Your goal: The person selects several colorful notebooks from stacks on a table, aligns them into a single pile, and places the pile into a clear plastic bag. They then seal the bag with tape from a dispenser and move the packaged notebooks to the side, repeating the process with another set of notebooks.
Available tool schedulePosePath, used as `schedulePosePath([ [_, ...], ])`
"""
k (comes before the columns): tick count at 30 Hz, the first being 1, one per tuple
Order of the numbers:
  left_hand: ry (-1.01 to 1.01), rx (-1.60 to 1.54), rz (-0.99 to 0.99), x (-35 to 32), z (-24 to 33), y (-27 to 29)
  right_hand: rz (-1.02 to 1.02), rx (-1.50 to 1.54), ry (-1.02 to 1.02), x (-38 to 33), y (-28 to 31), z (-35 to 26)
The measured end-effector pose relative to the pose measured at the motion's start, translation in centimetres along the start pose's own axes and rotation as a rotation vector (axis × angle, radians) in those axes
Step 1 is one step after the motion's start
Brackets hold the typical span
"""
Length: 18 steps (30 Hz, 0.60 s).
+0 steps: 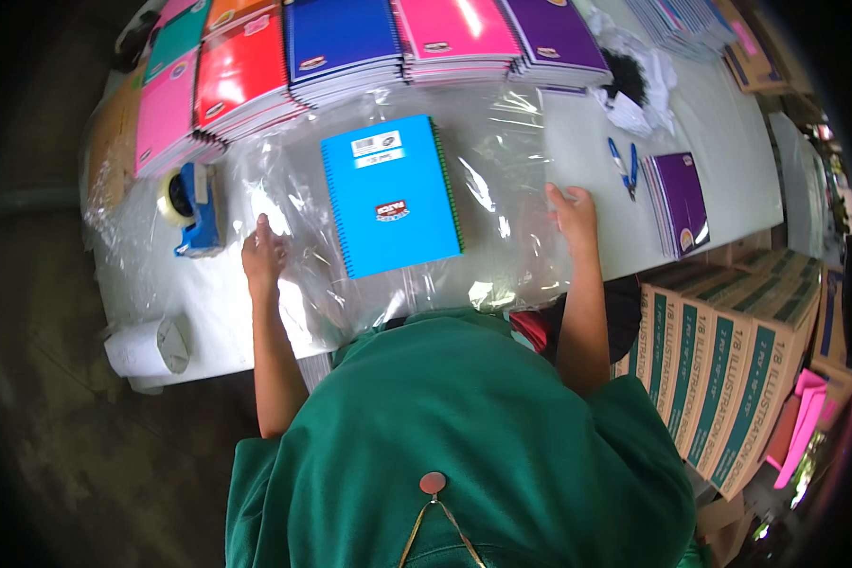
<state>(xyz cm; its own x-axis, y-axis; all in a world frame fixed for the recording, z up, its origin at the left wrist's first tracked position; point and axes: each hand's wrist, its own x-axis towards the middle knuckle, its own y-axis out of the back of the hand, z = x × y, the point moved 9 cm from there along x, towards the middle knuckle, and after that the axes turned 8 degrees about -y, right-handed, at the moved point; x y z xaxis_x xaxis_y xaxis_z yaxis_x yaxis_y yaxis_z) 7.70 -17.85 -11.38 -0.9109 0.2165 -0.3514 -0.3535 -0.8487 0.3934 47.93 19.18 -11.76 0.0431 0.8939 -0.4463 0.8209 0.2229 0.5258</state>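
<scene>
A blue spiral notebook (pixel 393 204) lies, slightly tilted, on a wide clear plastic sheet (pixel 497 218) in front of me. My left hand (pixel 263 251) is by the left side of the sheet, thumb up and the other fingers loosely bent. At the sheet's right edge is my right hand (pixel 575 216), its fingers apart. Both hands are clear of the notebook. Glare on the plastic obscures whether the fingertips touch it. Left of my left hand stands a blue tape dispenser (pixel 199 210) with a roll on it.
Notebook stacks in pink, red, blue and purple (pixel 549 33) line the far side of the white table (pixel 729 123). Blue-handled pliers (pixel 625 168) and small purple notebooks (pixel 680 204) lie at right. A white roll (pixel 149 348) rests front left; cardboard boxes (pixel 719 369) stand at right.
</scene>
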Motion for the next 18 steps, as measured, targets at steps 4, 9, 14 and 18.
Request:
schedulePosePath([
  [4, -0.372, 0.144, -0.053, -0.5, 2.5, 0.3, -0.24, 0.075, 0.083, -1.0, -1.3, -0.7],
  [9, -0.48, 0.288, 0.123, -1.7, 2.8, -0.4, -0.032, -0.241, 0.328, -1.7, -1.7, -1.6],
  [14, -0.904, 0.803, 0.436, -4.2, 6.1, -0.6, 0.293, -0.554, 0.652, -5.0, -1.6, -4.9],
  [18, -0.816, 0.859, 0.466, -4.6, 5.8, -0.6, 0.185, -0.589, 0.444, -4.1, -1.8, -4.4],
])
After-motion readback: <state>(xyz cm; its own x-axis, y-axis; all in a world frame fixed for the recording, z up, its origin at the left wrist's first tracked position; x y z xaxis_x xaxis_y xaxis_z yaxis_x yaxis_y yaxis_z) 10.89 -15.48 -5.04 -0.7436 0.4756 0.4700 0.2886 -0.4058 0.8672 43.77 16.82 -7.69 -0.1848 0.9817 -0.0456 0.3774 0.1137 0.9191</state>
